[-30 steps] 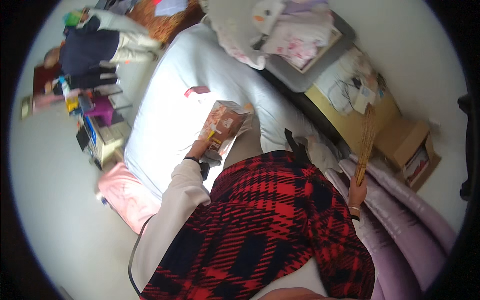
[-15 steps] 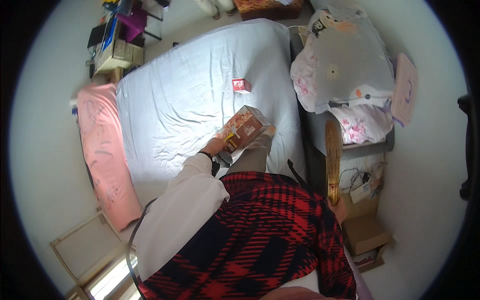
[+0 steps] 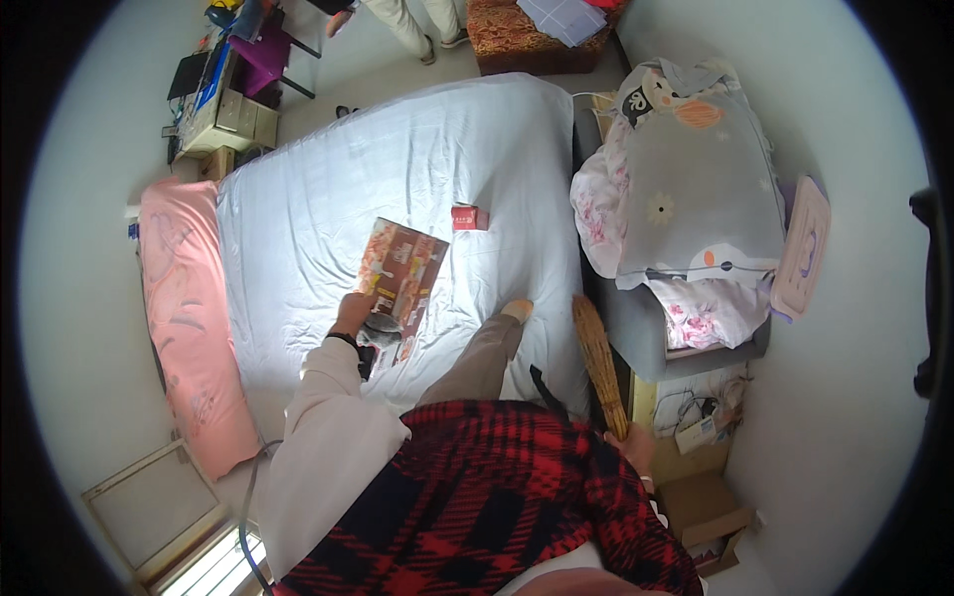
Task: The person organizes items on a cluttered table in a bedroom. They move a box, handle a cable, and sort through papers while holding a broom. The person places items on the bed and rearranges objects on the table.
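My left hand (image 3: 354, 316) grips the lower edge of a flat printed cardboard box (image 3: 399, 274) and holds it just over the pale blue bed sheet (image 3: 328, 209). My right hand (image 3: 632, 444) is closed round the handle of a straw hand broom (image 3: 599, 360), which points up along the right side of the bed. One of my legs in tan trousers (image 3: 475, 364) reaches onto the mattress, its foot near the bed's right edge. A small red box (image 3: 467, 218) lies on the sheet beyond the cardboard box.
A pink cover (image 3: 189, 328) runs along the bed's left side. Right of the bed stands a chair piled with bedding and a grey cushion (image 3: 696, 199). A person's legs (image 3: 412, 22) show at the far end, near a patterned stool (image 3: 527, 35) and cluttered shelves (image 3: 224, 94).
The view has swung so the whole bed lies ahead. My left hand has kept hold of the cardboard box and my right hand the broom throughout.
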{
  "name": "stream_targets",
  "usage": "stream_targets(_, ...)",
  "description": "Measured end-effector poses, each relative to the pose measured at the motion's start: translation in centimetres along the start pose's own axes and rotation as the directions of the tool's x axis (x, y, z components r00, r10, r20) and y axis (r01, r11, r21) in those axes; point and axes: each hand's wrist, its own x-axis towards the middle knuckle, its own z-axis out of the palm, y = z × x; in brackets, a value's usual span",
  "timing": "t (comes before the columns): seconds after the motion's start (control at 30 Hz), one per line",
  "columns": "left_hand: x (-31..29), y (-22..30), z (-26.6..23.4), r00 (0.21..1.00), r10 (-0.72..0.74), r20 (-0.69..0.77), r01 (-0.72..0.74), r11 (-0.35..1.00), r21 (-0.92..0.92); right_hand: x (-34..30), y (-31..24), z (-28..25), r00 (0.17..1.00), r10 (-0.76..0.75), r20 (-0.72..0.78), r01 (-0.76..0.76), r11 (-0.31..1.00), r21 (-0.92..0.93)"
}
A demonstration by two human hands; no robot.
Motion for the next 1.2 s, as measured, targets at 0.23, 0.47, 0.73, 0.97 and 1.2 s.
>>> stream_targets(0.23,9.5,-2.1,-0.9,0.987,0.160,-0.026,-0.137,0.907,0.398,1.4,-1.4,0.8,0.997,0.003,0.082,0.003,0.997,-0.071)
stream_targets(0.47,20.7,-3.0,1.9,0.994,0.050,-0.097,-0.043,0.996,0.078,3.1,-2.7,1.0,0.980,0.087,0.179,-0.060,0.987,-0.151)
stream_targets(0.73,28.9,-3.0,8.3,0.995,0.071,-0.075,-0.045,0.953,0.299,5.7,-2.5,4.1,0.956,0.150,0.252,-0.122,0.985,-0.124)
stream_targets(0.97,31.4,1.1,15.0,0.998,0.061,-0.011,-0.054,0.941,0.334,6.3,-0.8,7.0,0.930,0.110,0.352,-0.098,0.994,-0.052)
stream_targets(1.2,31.5,0.0,14.7,0.989,-0.138,-0.044,0.145,0.942,0.303,6.1,-1.0,8.9,0.921,0.118,0.372,-0.171,0.979,0.114)
